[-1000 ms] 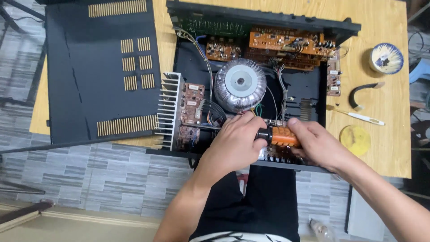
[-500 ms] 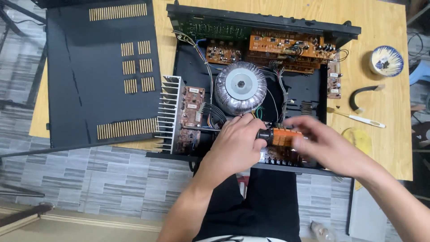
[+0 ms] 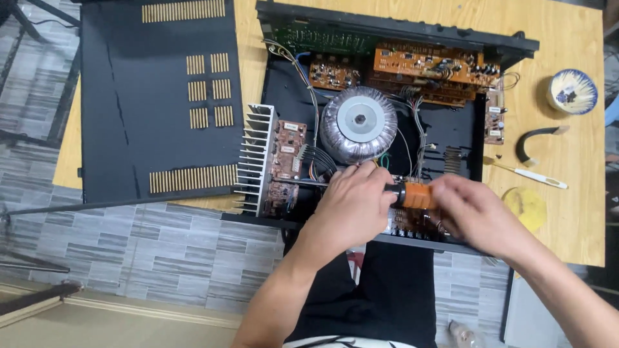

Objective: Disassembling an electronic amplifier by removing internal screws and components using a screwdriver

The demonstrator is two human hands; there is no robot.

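Screwdriver (image 3: 412, 194) tip hidden | left hand (image 3: 351, 206) grip clenched on shaft | right hand (image 3: 474, 209) blurred, grasping handle

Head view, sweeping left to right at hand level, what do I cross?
Black vented cover panel → finned heatsink → left hand → orange screwdriver handle → right hand → yellow disc on the wooden table.

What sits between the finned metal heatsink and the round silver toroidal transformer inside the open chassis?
Head view: a brown circuit board and a wire bundle lie between the heatsink and transformer.
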